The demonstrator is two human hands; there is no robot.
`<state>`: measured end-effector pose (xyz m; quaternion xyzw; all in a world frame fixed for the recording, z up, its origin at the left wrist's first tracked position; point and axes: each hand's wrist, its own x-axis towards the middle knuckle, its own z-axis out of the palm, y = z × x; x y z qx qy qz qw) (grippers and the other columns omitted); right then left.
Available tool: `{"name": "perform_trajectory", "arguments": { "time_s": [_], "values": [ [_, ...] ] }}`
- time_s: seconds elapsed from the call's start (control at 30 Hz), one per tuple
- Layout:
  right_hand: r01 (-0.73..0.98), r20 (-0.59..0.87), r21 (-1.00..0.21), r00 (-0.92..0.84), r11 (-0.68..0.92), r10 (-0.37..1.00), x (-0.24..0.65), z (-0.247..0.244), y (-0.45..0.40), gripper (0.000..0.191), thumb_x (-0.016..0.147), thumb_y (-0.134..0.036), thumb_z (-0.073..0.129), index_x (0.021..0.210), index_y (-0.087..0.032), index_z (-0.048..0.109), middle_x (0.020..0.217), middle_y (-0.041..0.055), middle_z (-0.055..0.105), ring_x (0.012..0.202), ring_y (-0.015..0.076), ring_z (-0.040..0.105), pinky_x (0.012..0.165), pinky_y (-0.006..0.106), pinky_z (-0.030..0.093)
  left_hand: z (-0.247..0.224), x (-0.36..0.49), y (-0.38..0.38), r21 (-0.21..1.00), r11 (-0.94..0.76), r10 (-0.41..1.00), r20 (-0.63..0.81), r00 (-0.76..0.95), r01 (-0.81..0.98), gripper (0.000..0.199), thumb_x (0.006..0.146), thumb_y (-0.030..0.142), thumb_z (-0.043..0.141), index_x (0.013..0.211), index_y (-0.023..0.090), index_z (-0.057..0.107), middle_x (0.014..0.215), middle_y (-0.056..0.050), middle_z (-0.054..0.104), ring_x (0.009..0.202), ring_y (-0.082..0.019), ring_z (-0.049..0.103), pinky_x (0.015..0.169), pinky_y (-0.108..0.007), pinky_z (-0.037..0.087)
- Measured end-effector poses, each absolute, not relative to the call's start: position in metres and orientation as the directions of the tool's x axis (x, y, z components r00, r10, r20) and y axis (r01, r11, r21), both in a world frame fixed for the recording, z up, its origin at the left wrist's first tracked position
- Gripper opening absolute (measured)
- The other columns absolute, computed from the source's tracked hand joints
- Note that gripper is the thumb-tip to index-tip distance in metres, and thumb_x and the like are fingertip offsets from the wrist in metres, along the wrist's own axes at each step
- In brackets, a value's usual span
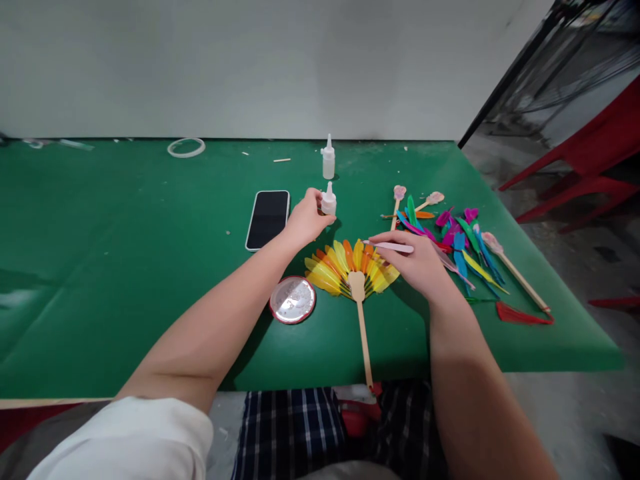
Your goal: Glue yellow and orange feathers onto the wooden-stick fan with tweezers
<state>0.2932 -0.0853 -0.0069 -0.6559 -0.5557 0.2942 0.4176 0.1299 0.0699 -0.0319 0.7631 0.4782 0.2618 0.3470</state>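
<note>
My left hand [306, 220] has its fingers around a small white glue bottle [329, 203], which stands upright with its nozzle up. In my right hand [413, 261] is a pale pink pen-like tool [394, 247], its tip pointing left at the upper edge of the feathers. Below both hands lies a fan of yellow and orange feathers [327, 270], spread around a wooden head with a long handle [365, 333] that reaches the table's front edge. A round shallow dish with a red rim [293, 300] sits left of the fan.
A phone [268, 220] lies beside my left forearm. A second white bottle [329, 163] stands farther back. Colourful loose feathers [460, 243] and wooden-handled pieces, one with a red tassel [523, 315], lie at the right. A clear ring [186, 148] is near the wall.
</note>
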Motion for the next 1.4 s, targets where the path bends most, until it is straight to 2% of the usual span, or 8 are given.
{"name": "perform_trajectory", "arguments": {
  "time_s": [0.23, 0.37, 0.47, 0.6, 0.73, 0.87, 0.97, 1.4],
  "values": [
    [0.478, 0.039, -0.875, 0.216, -0.070, 0.976, 0.296, -0.006, -0.087, 0.022, 0.077, -0.025, 0.055, 0.087, -0.018, 0.072, 0.083, 0.0047, 0.072, 0.070, 0.0161, 0.063, 0.057, 0.026, 0.050, -0.028, 0.125, 0.068, 0.712, -0.362, 0.896, 0.088, 0.435, 0.602, 0.091, 0.063, 0.026, 0.070, 0.140, 0.021, 0.023, 0.098, -0.009, 0.063, 0.092, -0.025, 0.060, 0.085, -0.040, 0.044],
    [0.523, 0.033, -0.850, 0.167, -0.060, 0.985, 0.300, -0.005, -0.090, 0.023, 0.078, -0.026, 0.056, 0.094, -0.020, 0.072, 0.090, 0.0043, 0.072, 0.070, 0.0156, 0.064, 0.061, 0.027, 0.052, -0.017, 0.119, 0.072, 0.780, -0.411, 0.853, 0.147, 0.501, 0.472, 0.113, 0.054, 0.025, 0.077, 0.144, 0.023, 0.008, 0.125, -0.015, 0.051, 0.118, -0.030, 0.048, 0.096, -0.043, 0.038],
    [0.531, -0.003, -0.843, 0.160, -0.089, 0.987, 0.305, -0.007, -0.092, 0.027, 0.079, -0.027, 0.057, 0.101, -0.020, 0.070, 0.090, 0.0046, 0.073, 0.064, 0.0153, 0.064, 0.057, 0.028, 0.052, 0.009, 0.113, 0.067, 0.856, -0.417, 0.856, 0.257, 0.448, 0.307, 0.100, 0.056, 0.021, 0.075, 0.141, 0.022, 0.022, 0.136, -0.015, 0.040, 0.132, -0.029, 0.033, 0.102, -0.039, 0.034],
    [0.614, 0.067, -0.788, 0.151, -0.041, 0.986, 0.311, -0.014, -0.093, 0.025, 0.080, -0.024, 0.055, 0.100, -0.022, 0.071, 0.086, 0.0036, 0.072, 0.067, 0.0160, 0.064, 0.062, 0.030, 0.052, 0.047, 0.111, 0.042, 0.914, -0.400, 0.889, 0.368, 0.274, 0.070, 0.064, 0.071, 0.021, 0.063, 0.131, 0.029, 0.041, 0.110, -0.003, 0.059, 0.116, -0.022, 0.049, 0.096, -0.032, 0.039],
    [0.709, 0.147, -0.704, 0.098, 0.035, 0.984, 0.310, -0.015, -0.091, 0.024, 0.080, -0.018, 0.054, 0.096, -0.022, 0.071, 0.091, 0.0040, 0.071, 0.080, 0.0182, 0.065, 0.074, 0.033, 0.051, 0.053, 0.118, 0.021, 0.804, -0.522, 0.758, 0.285, 0.587, 0.284, 0.030, 0.078, 0.023, 0.050, 0.104, 0.023, 0.064, 0.072, -0.001, 0.062, 0.084, -0.018, 0.059, 0.082, -0.031, 0.044],
    [0.764, 0.167, -0.643, 0.062, 0.061, 0.984, 0.308, -0.011, -0.090, 0.024, 0.080, -0.013, 0.052, 0.092, -0.020, 0.072, 0.092, 0.0052, 0.071, 0.084, 0.0184, 0.064, 0.077, 0.032, 0.050, 0.040, 0.122, 0.020, 0.469, -0.700, 0.544, -0.137, 0.828, 0.538, 0.032, 0.073, 0.018, 0.046, 0.092, 0.024, 0.071, 0.081, -0.002, 0.069, 0.075, -0.018, 0.059, 0.073, -0.030, 0.043],
    [0.781, 0.156, -0.622, 0.056, 0.054, 0.986, 0.307, -0.010, -0.090, 0.025, 0.080, -0.012, 0.051, 0.091, -0.021, 0.072, 0.090, 0.0046, 0.071, 0.084, 0.0186, 0.064, 0.076, 0.032, 0.050, 0.033, 0.122, 0.024, 0.301, -0.764, 0.508, -0.262, 0.820, 0.570, 0.036, 0.075, 0.021, 0.041, 0.096, 0.025, 0.071, 0.095, -0.003, 0.070, 0.083, -0.019, 0.060, 0.071, -0.028, 0.043],
    [0.833, 0.132, -0.550, 0.016, 0.060, 0.991, 0.305, -0.014, -0.090, 0.026, 0.082, -0.013, 0.049, 0.092, -0.020, 0.072, 0.093, 0.0062, 0.071, 0.087, 0.0206, 0.064, 0.079, 0.033, 0.050, 0.031, 0.122, 0.023, 0.299, -0.764, 0.483, -0.323, 0.814, 0.572, 0.042, 0.077, 0.021, 0.039, 0.106, 0.029, 0.067, 0.099, -0.003, 0.070, 0.081, -0.020, 0.061, 0.066, -0.029, 0.041]
  ]
}}
